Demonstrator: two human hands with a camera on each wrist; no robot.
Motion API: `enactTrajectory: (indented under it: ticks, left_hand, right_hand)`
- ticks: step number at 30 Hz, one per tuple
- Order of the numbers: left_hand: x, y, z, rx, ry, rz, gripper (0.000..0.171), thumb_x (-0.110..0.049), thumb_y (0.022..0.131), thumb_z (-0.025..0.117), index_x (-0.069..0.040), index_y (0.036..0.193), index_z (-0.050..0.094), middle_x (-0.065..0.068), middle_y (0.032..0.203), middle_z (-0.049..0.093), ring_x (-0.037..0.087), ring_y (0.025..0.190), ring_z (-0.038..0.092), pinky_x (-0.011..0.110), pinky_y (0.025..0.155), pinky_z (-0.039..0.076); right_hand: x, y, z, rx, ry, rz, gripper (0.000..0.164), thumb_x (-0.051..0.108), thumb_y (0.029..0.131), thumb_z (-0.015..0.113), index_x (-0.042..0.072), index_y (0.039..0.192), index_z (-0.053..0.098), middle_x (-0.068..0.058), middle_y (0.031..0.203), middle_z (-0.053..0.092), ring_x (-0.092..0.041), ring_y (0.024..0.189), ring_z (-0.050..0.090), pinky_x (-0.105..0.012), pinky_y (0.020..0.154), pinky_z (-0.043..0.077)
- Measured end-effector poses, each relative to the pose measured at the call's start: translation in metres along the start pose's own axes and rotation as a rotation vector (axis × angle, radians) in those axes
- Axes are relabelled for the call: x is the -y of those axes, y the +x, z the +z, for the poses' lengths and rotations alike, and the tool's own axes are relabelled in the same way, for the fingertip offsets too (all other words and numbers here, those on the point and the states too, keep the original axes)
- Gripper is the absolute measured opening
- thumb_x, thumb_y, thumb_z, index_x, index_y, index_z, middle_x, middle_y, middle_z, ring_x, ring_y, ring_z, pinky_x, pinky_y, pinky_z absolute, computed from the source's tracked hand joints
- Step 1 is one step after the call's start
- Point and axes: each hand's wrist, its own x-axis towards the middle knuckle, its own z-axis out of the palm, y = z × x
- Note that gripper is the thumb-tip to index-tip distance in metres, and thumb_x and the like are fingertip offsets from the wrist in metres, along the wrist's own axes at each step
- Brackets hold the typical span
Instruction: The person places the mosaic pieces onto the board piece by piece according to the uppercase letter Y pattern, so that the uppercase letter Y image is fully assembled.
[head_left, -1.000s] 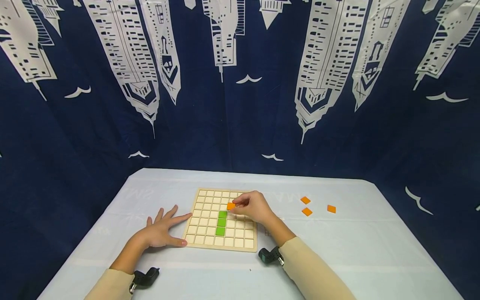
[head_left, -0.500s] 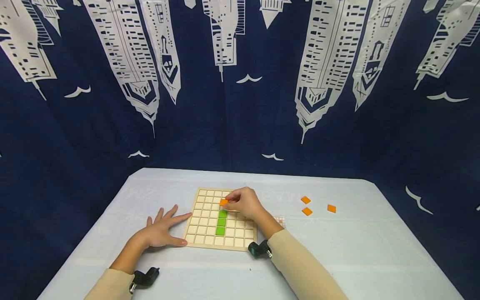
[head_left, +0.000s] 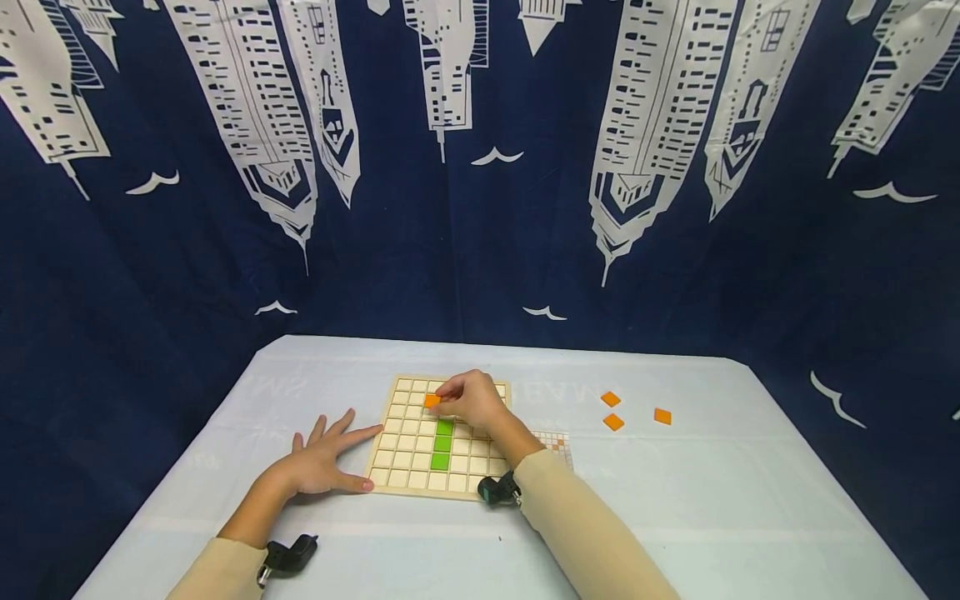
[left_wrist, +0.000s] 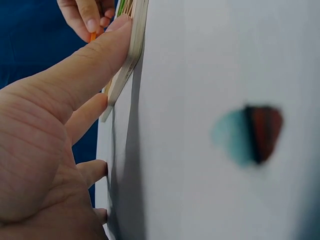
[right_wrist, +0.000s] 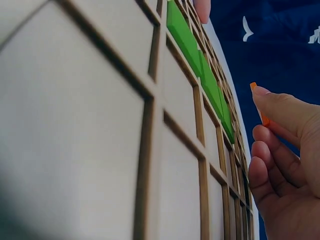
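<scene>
A square wooden grid board [head_left: 401, 479] lies on the table, with a short column of green tiles [head_left: 442, 444] set in its cells. My right hand [head_left: 474, 402] pinches an orange square tile [head_left: 432, 401] between thumb and fingers over the far part of the board. In the right wrist view that orange tile [right_wrist: 260, 105] is held edge-on, apart from the grid. My left hand [head_left: 318, 464] is spread at the board's left side, its thumb and a finger touching the edge. The left wrist view shows the thumb [left_wrist: 100, 57] pressing the board's corner.
Three loose orange tiles [head_left: 613, 422] lie on the white table [head_left: 720, 500] to the right. A small card with a printed grid [head_left: 558, 444] is partly hidden behind the right forearm. A dark blue patterned curtain [head_left: 465, 250] hangs behind the table.
My right hand has moved left and slightly away across the board, carrying the orange tile. More of the printed card shows now. My left hand has stayed in place.
</scene>
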Motion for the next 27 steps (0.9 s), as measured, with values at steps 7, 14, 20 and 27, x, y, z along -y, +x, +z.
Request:
enactTrajectory:
  ticks: [7,14,20,27]
  left_hand:
    - [0.0,0.0,0.0,0.007,0.002,0.001,0.097,-0.056,0.071,0.087,-0.029,0.155,0.047,0.028,0.169,0.013,0.065,0.15,-0.005,0.089,0.106,-0.004]
    - [0.0,0.0,0.0,0.014,0.006,-0.009,0.097,-0.056,0.071,0.087,-0.03,0.155,0.046,0.028,0.169,0.013,0.065,0.15,-0.005,0.089,0.106,-0.004]
    - [0.0,0.001,-0.001,0.016,0.009,-0.014,0.097,-0.056,0.071,0.087,-0.03,0.155,0.046,0.028,0.169,0.012,0.065,0.15,-0.005,0.089,0.106,-0.004]
    - [0.0,0.002,0.0,0.019,0.012,-0.011,0.098,-0.057,0.071,0.087,-0.03,0.155,0.045,0.027,0.169,0.012,0.065,0.15,-0.005,0.088,0.106,-0.004]
  right_hand:
    - [0.0,0.006,0.007,0.006,-0.006,0.021,0.02,0.016,0.08,0.089,0.008,0.096,0.082,-0.003,0.089,0.078,-0.009,0.074,0.064,-0.022,0.069,0.055]
    - [0.003,0.014,0.015,-0.009,-0.04,0.045,0.019,0.016,0.08,0.089,0.009,0.096,0.082,-0.002,0.088,0.078,-0.008,0.075,0.066,-0.022,0.071,0.057]
    - [0.007,0.022,0.022,-0.017,-0.045,0.069,0.019,0.017,0.079,0.09,0.01,0.095,0.082,-0.002,0.087,0.077,-0.01,0.076,0.067,-0.024,0.073,0.058]
    - [0.011,0.026,0.026,-0.03,-0.059,0.115,0.02,0.018,0.078,0.091,0.011,0.096,0.082,-0.001,0.089,0.076,-0.011,0.079,0.066,-0.025,0.075,0.058]
